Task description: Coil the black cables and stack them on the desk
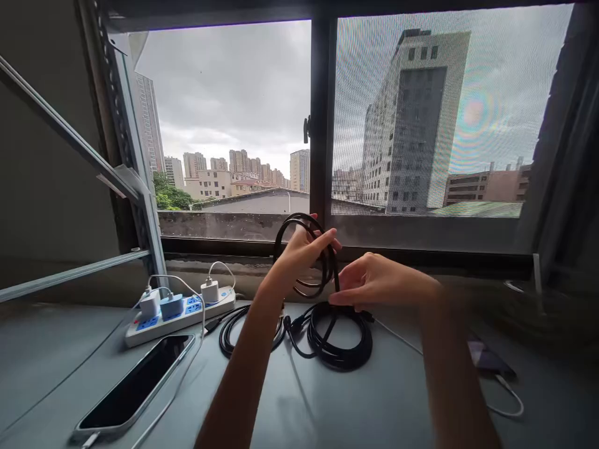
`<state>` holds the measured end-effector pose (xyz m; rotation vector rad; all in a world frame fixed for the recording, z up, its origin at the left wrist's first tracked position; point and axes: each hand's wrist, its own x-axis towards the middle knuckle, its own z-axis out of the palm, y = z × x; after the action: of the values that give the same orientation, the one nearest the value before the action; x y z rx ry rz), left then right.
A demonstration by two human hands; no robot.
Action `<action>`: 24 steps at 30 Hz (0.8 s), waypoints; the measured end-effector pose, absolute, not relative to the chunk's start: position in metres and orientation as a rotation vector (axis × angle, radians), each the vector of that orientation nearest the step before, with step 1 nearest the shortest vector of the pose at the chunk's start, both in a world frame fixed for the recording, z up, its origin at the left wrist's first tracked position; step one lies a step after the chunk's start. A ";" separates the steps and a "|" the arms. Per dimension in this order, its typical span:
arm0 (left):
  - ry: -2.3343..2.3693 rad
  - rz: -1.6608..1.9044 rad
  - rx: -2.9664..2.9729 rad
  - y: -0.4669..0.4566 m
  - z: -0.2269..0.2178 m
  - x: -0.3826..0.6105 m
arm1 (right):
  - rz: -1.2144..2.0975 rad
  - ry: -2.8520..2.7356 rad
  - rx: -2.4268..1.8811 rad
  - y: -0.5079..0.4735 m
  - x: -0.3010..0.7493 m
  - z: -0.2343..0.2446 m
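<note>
Loops of a black cable point(279, 236) hang from my left hand point(306, 246), which is closed around them above the table. Lower and to the right, my right hand point(367, 280) pinches a strand of the same cable between thumb and fingers. Beneath the hands, a coiled black cable point(344, 360) lies on the table, and the held strand passes down in front of it. Another coil of black cable point(227, 340) rests to the left, partly hidden by my left forearm. Black connectors point(294, 325) sit between the two coils.
A white power strip point(180, 321) with chargers and white cords stands at the left. In front of it lies a phone point(135, 386) with a cord plugged in. Another phone point(489, 357) is at the right. A metal frame point(150, 224) rises at the left, beside the window.
</note>
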<state>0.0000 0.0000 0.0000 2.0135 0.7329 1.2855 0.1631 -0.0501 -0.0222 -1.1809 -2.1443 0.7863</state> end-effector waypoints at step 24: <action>0.733 1.689 1.610 -0.015 0.016 -0.017 | 0.189 -0.970 -0.670 -0.092 0.200 0.002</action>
<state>-0.0175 -0.0154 0.0157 1.6103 0.7331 1.6893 0.2005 -0.0919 0.0017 -0.6695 -0.9700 0.1891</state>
